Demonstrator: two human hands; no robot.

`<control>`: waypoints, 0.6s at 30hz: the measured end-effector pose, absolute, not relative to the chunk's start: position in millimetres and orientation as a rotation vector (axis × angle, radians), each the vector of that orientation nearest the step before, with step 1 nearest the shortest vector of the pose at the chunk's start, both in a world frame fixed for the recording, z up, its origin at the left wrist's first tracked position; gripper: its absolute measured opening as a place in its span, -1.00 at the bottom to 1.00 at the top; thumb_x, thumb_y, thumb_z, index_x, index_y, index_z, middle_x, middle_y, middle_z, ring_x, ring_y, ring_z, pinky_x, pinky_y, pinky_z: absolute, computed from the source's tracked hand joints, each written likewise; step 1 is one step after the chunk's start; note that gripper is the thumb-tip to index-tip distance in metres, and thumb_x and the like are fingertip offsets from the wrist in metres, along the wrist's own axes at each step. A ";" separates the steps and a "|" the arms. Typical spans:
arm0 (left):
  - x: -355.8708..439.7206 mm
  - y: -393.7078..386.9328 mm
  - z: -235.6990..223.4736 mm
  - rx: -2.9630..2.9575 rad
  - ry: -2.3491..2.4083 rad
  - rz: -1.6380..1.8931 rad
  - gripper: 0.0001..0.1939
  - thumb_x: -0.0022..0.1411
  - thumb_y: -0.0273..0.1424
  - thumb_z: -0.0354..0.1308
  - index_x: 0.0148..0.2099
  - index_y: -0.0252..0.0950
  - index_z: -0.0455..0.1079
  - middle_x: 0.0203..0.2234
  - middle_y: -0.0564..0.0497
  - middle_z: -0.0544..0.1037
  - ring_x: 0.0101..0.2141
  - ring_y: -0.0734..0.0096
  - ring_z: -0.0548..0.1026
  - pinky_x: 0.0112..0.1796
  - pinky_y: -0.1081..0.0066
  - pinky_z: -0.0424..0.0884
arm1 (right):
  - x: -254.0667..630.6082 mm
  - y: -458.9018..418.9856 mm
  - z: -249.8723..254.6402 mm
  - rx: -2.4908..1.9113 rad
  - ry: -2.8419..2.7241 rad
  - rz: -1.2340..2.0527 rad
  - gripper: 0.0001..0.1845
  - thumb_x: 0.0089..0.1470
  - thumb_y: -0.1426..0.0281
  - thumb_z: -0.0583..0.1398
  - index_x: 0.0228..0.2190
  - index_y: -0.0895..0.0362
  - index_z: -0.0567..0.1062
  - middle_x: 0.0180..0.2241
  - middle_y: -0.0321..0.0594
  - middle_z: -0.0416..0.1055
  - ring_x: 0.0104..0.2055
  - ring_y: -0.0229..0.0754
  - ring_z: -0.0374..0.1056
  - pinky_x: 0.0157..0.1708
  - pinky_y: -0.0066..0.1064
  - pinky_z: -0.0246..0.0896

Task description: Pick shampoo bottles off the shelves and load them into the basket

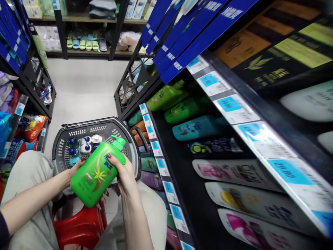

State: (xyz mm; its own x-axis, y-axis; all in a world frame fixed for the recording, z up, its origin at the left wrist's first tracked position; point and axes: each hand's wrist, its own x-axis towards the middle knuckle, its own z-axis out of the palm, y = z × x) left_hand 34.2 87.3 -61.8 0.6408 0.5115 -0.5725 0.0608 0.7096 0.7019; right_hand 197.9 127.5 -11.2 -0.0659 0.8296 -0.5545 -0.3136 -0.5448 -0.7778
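A green pump bottle (97, 173), with a yellow leaf design on its label, is tilted in front of my knees. My left hand (74, 171) grips its left side, most of the fingers hidden behind it. On the other side, my right hand (125, 170) wraps round the bottle just below the pump head, thumb on the front and fingertips showing underneath. Beyond and below the bottle stands a grey shopping basket (60, 147). Inside it are several bottles with dark blue or white pump tops (87, 146), partly covered by the bottle I hold.
A red stool (80, 225) is between my legs. Shelves of bottles (197, 126) with a price-tag strip (231, 107) run along the right. Bagged goods (32, 126) line the left. Pale floor (83, 83) leads to a back shelf with slippers (88, 45).
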 end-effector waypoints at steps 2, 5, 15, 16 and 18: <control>35.4 85.5 -62.2 0.533 0.616 0.277 0.27 -0.34 0.44 -0.22 0.17 -0.50 0.17 -0.11 -0.33 0.48 -0.06 -0.16 0.43 0.00 -0.11 0.25 | 194.0 126.5 -15.3 -1.383 -0.588 1.688 -0.47 -0.41 0.22 0.45 -0.34 0.19 0.50 -0.44 -0.26 0.52 -0.42 -0.19 0.42 -0.36 -0.41 0.35; 33.9 82.7 -69.6 0.373 0.544 0.358 0.22 -0.34 0.32 0.06 0.21 -0.48 0.11 0.00 -0.33 0.41 0.04 -0.19 0.35 0.07 -0.09 0.17 | 194.7 122.8 -20.9 -1.368 -0.553 1.666 -0.49 -0.40 0.22 0.45 -0.35 0.18 0.49 -0.45 -0.28 0.51 -0.43 -0.20 0.41 -0.38 -0.42 0.34; 33.5 74.7 -119.3 0.269 0.592 0.471 0.09 -0.29 0.23 0.20 0.14 -0.49 0.23 -0.07 -0.25 0.49 0.08 -0.22 0.30 0.11 -0.01 0.13 | 206.9 121.1 -52.1 -1.320 -0.464 1.720 -0.44 -0.43 0.18 0.46 -0.33 0.16 0.50 -0.40 -0.26 0.53 -0.37 -0.14 0.44 -0.32 -0.36 0.36; 34.1 75.1 -117.9 0.261 0.569 0.470 0.09 -0.27 0.23 0.22 0.14 -0.49 0.24 -0.08 -0.26 0.50 0.07 -0.21 0.32 0.10 -0.01 0.14 | 207.0 121.3 -54.7 -1.318 -0.461 1.717 -0.44 -0.43 0.18 0.46 -0.33 0.16 0.51 -0.40 -0.26 0.54 -0.37 -0.15 0.44 -0.32 -0.37 0.36; 36.1 76.3 -110.6 0.235 0.473 0.459 0.07 -0.21 0.22 0.21 0.17 -0.48 0.23 -0.09 -0.26 0.50 0.01 -0.19 0.37 0.06 -0.01 0.17 | 206.6 121.8 -61.0 -1.324 -0.435 1.700 -0.43 -0.45 0.17 0.47 -0.34 0.17 0.51 -0.42 -0.25 0.53 -0.39 -0.15 0.44 -0.36 -0.38 0.36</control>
